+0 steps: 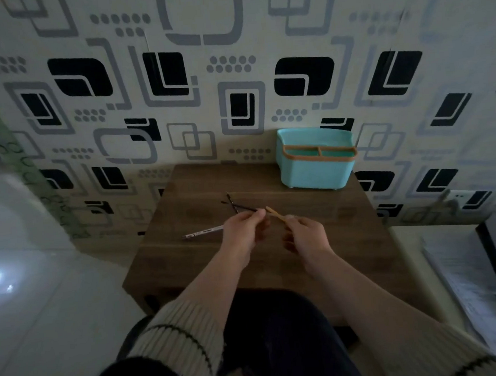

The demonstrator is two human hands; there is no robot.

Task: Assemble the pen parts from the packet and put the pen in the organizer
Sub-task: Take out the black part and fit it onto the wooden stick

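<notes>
Both hands meet: left hand (246, 230) pinches a dark refill (242, 207), right hand (303, 235) an orange barrel (274, 213), axes nearly aligned.

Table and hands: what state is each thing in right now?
Left hand: fingers pinched on a thin dark part.
Right hand: fingers pinched on a thin yellow part.
Packet: lying flat on the table, untouched.
Dark parts: loose on the table, crossed.
Organizer: upright at the far right corner; no pen shows in it.
</notes>
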